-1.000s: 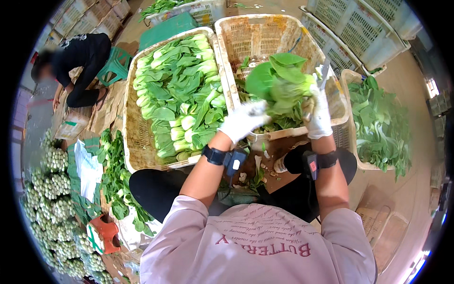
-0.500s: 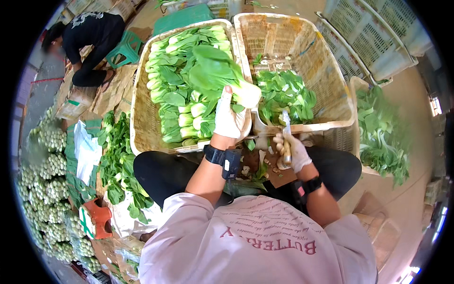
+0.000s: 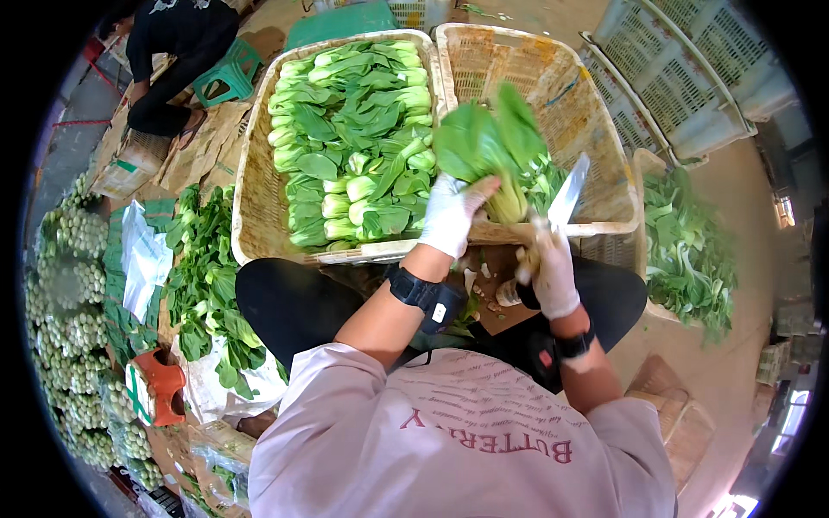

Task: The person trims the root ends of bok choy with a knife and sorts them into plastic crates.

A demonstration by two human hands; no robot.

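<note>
My gloved left hand (image 3: 449, 217) is closed round a leafy bok choy (image 3: 490, 154), its stem end pointing down toward my right hand. A knife (image 3: 567, 194) with a pale blade stands up from my gloved right hand (image 3: 555, 278), whose fingers are wrapped round the handle. The blade is to the right of the bok choy, seemingly apart from it. Rows of bok choy (image 3: 335, 205) fill the crate (image 3: 246, 177) at the left. Behind the held bok choy is a second crate (image 3: 600, 151) with loose leaves, partly hidden.
Past my right knee, leafy greens (image 3: 686, 246) fill another container. Beside my left knee lies a heap of bok choy (image 3: 207, 289), near an orange stool (image 3: 164, 387). A person (image 3: 177, 52) sits at the far left by a green stool (image 3: 226, 73). Crates (image 3: 673, 69) stand at the far right.
My left hand has moved right with the bok choy, from over the left crate to the right crate's near edge. My right hand has risen slightly, and the knife blade now tilts right.
</note>
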